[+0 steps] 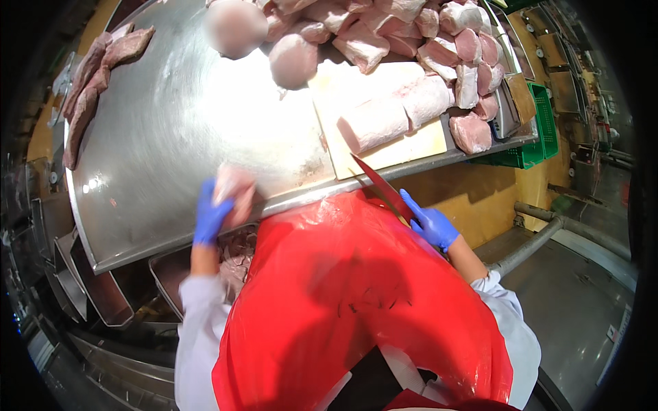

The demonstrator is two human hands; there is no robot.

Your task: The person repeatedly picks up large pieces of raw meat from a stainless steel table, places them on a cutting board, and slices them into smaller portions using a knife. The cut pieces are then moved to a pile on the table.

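Note:
My left hand (210, 212), in a blue glove, grips a pink piece of meat (234, 186) at the near edge of the steel table (137, 151); the piece is slightly blurred. My right hand (428, 222), also gloved in blue, holds a long knife (375, 179), its blade angled up-left toward the pale cutting board (373, 164). A pale loin (370, 125) lies on the board with another cut piece (425, 101) beside it.
Many meat pieces (363, 44) are heaped at the back, long strips (103, 68) lie at the far left, and a green crate (545, 123) sits at the right. A bin of trimmings (236, 264) is below the table's left edge; a metal rail (555, 229) runs at lower right.

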